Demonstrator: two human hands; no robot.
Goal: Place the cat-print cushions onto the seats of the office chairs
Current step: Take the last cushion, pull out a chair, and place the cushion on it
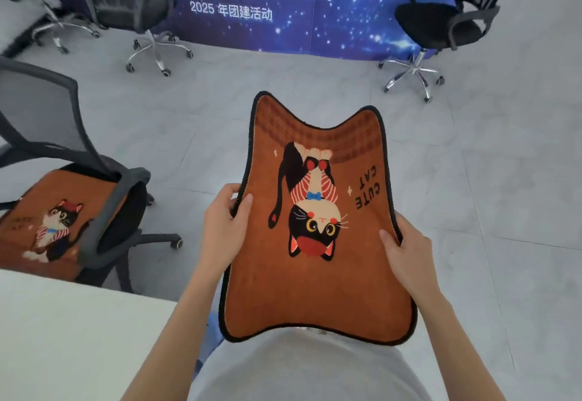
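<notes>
I hold an orange-brown cat-print cushion (318, 287) with black piping flat in front of my waist, its cat picture upside down to me. My left hand (225, 227) grips its left edge, thumb on top. My right hand (409, 252) grips its right edge the same way. A second cat-print cushion (47, 227) lies on the seat of a grey mesh office chair (41, 117) at the left. A black office chair (441, 19) with a bare seat stands at the far right. Another black chair (141, 7) stands at the far left, its seat bare too.
A white table corner (69, 331) fills the lower left, just beside my left arm. A blue banner (252, 0) with white writing lines the back wall. A further chair (37, 0) stands at the top left. Grey tiled floor (488, 180) lies between me and the far chairs.
</notes>
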